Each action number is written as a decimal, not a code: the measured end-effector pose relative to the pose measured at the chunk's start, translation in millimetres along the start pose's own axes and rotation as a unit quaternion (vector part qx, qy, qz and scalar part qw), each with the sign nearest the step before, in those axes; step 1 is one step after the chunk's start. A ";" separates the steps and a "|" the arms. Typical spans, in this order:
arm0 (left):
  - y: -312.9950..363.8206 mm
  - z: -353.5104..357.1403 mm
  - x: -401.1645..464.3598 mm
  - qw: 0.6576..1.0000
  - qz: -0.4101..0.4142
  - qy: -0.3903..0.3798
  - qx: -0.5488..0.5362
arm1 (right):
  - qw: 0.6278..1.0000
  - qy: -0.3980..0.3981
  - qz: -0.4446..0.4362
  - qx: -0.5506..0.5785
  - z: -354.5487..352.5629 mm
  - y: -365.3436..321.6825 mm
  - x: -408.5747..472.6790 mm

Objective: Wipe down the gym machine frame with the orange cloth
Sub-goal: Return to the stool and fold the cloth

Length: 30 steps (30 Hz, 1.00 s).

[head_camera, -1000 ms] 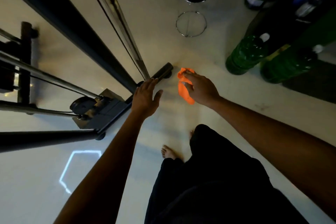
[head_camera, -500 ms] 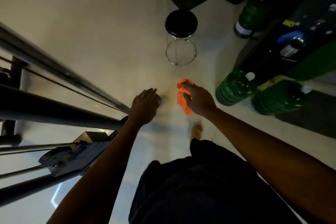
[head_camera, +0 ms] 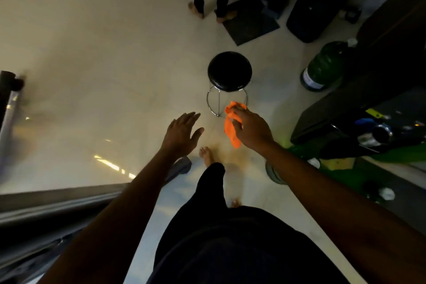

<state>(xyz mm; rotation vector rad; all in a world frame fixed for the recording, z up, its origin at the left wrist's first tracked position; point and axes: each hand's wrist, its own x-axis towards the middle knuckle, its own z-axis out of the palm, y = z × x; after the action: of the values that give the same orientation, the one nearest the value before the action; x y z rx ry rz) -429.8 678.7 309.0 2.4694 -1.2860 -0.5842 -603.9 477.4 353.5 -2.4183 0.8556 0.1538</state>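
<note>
Right hand pinches orange cloth at upper end; rest hangs loose below fingers, clear of floor. Likely bunched this way for ready wiping pad. Cloth hangs just in front of black stool, touching nothing else. Left hand holds nothing, fingers straight and spread, palm down, left of stool; likely balancing. Both arms extended forward. Machine frame lies well to stool's left, near lower edge, apart from cloth. Wiping contact not made now.
</note>
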 end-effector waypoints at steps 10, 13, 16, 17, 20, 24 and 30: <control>-78.6 -108.0 203.5 1.000 0.004 -0.001 0.018 | 1.000 -0.005 -0.006 0.026 -64.0 -61.6 227.9; -106.6 -140.9 260.5 0.999 0.012 0.002 0.032 | 0.998 0.008 0.003 0.056 -71.1 -74.0 287.0; -125.1 -169.5 324.8 0.998 0.031 -0.006 0.047 | 0.998 0.027 0.007 0.058 -76.6 -83.8 344.4; -130.5 -177.2 347.0 0.998 0.038 -0.008 0.049 | 0.998 0.030 0.011 0.054 -79.5 -87.4 363.3; -145.8 -196.6 417.7 0.996 0.064 -0.021 0.056 | 0.997 0.044 0.026 0.061 -86.1 -93.4 419.2; -162.3 -223.5 509.8 0.989 0.104 -0.062 0.079 | 0.987 0.065 0.087 0.120 -94.8 -94.6 484.3; -153.0 -257.9 637.1 0.964 0.207 -0.125 0.115 | 0.960 0.149 0.185 0.148 -107.2 -83.2 541.9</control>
<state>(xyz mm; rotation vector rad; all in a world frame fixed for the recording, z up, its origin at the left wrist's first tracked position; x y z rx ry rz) 132.4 255.1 329.7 2.2389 -2.0039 -0.6822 -133.7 176.8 328.4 -2.0087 1.3610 -0.1931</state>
